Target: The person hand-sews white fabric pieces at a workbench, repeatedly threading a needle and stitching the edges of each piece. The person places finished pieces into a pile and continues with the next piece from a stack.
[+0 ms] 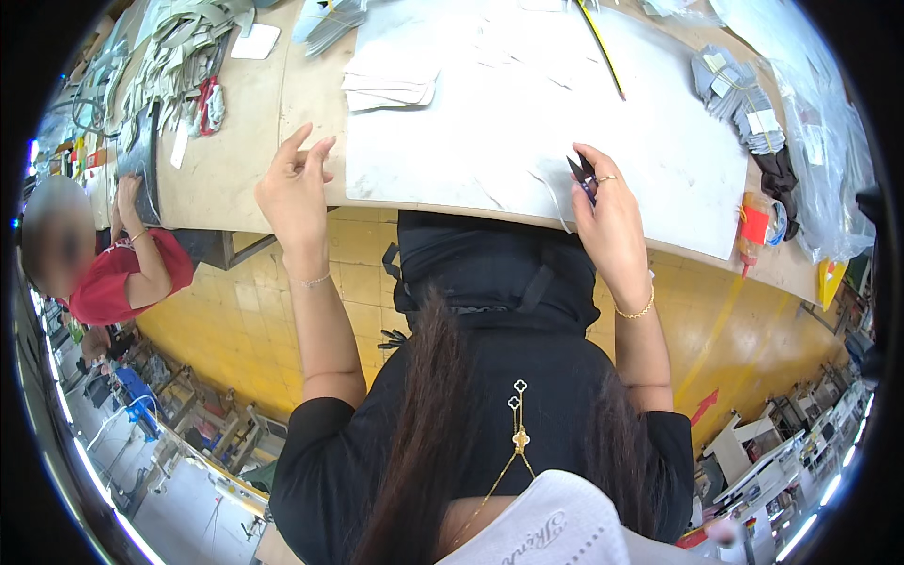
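My left hand point(294, 193) hovers over the table's near edge, fingers loosely bent and apart, with nothing visible in it. To the right, my right hand point(610, 212) is closed around small dark thread snips point(584, 176). Their two pointed blades stand apart and point away from me. Just left of the snips, a thin pale strip or thread point(549, 191) lies on the white sheet point(452, 155) and hangs toward the table edge. Beyond my left hand, a small stack of white flat pieces point(391, 89) rests on the sheet's left side.
Grey-green cut strips point(179, 56) heap at the far left, beside red-handled scissors point(207, 104). A yellow-black pencil point(603, 52) lies at the back. Banded grey bundles point(739, 99), clear plastic bags point(819, 141) and an orange-tipped bottle point(751, 231) are at right. Another person in red point(132, 278) works at left.
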### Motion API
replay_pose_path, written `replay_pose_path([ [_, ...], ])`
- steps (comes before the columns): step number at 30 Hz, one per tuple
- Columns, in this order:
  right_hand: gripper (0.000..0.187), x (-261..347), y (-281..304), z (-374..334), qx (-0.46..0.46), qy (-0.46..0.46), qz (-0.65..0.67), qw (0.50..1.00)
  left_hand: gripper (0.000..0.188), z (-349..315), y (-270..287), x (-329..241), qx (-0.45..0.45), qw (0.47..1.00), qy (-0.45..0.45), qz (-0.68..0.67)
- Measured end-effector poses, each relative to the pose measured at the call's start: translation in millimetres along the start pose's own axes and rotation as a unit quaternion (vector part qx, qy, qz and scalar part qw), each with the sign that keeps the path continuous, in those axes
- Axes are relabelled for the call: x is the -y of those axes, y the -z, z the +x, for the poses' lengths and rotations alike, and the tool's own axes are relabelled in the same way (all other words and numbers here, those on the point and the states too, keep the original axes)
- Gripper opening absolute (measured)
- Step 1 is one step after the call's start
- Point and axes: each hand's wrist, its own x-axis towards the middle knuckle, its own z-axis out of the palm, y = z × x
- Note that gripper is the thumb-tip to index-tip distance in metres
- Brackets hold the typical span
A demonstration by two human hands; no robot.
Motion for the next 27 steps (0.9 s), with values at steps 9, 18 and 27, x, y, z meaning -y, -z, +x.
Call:
replay_pose_path([
  [9, 0.041, 5, 2, 4, 0.01, -0.024, -0.002, 1.0, 0.035, 20, 13, 53, 0.082, 0.965, 0.056, -0.244],
  [18, 0.036, 1, -4, 5, -0.015, 0.047, -0.039, 0.998, 0.065, 16, 4, 77, -0.025, 0.998, -0.051, -0.01],
  [27, 0.038, 4, -7, 3, 0.015, 0.032, -0.018, 0.999, 0.099, 69, 39, 125, 0.165, 0.946, 0.214, -0.179],
])
